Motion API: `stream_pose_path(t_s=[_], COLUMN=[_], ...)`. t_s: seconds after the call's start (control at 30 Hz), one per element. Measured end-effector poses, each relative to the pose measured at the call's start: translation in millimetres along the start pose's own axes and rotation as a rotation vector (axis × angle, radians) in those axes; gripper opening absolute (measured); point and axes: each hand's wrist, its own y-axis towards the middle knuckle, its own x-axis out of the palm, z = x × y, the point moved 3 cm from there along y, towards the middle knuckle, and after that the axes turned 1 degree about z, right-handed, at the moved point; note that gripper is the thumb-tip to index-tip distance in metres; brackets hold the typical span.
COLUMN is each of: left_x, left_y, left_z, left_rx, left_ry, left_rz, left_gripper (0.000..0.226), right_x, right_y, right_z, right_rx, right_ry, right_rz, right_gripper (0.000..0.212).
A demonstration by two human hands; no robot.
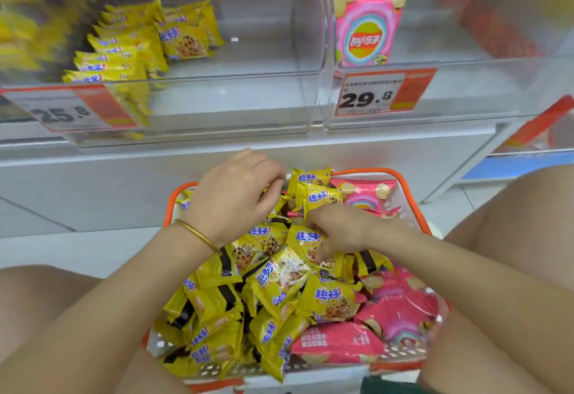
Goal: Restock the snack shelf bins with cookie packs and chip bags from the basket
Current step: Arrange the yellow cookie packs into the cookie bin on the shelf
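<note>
An orange-rimmed basket [410,195] sits between my knees, heaped with yellow cookie packs [326,297] and pink chip bags [400,316]. My left hand [236,198], with a gold bangle on the wrist, hovers over the basket's far left part, fingers curled down among the packs; what they hold is hidden. My right hand [338,229] reaches into the middle of the pile and pinches a yellow cookie pack [307,238]. On the shelf above, the left clear bin [217,108] holds stacked yellow cookie packs [130,48]. The right clear bin [466,89] holds pink chip bags [366,30].
Price tags reading 25.8 [68,111] and 29.8 [382,92] hang on the bin fronts. A white shelf ledge [124,157] runs just beyond the basket. My bare knees flank the basket left and right. Blurred yellow goods fill the far left.
</note>
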Motion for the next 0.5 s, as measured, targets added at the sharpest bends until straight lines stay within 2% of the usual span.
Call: stream_pose_path(t_s=[0.13, 0.2, 0.27, 0.33, 0.4, 0.5], left_x=[9, 13, 17, 20, 16, -11], left_y=[-4, -5, -6, -6, -3, 8], left_z=[-3, -4, -4, 0, 4, 3], left_rx=[-0.042, -0.097, -0.161, -0.23, -0.269, -0.282], left_ry=[-0.032, -0.082, -0.184, -0.326, -0.432, -0.631], left_rz=[-0.068, -0.13, -0.2, -0.246, -0.214, -0.048], left_gripper=[0.035, 0.042, 0.044, 0.05, 0.054, 0.043], right_x=[-12, -27, -43, -58, -71, -100], right_y=[-3, -10, -21, -31, -41, -54], right_z=[5, 12, 16, 16, 8, -11], right_rx=[0.028, 0.051, 0.043, 0.008, -0.039, -0.147], right_ry=[0.113, 0.179, 0.272, 0.414, 0.598, 0.836], right_rz=[-0.003, 0.056, 0.115, 0.172, 0.195, 0.209], right_gripper=[0.045, 0.033, 0.036, 0.031, 0.027, 0.029])
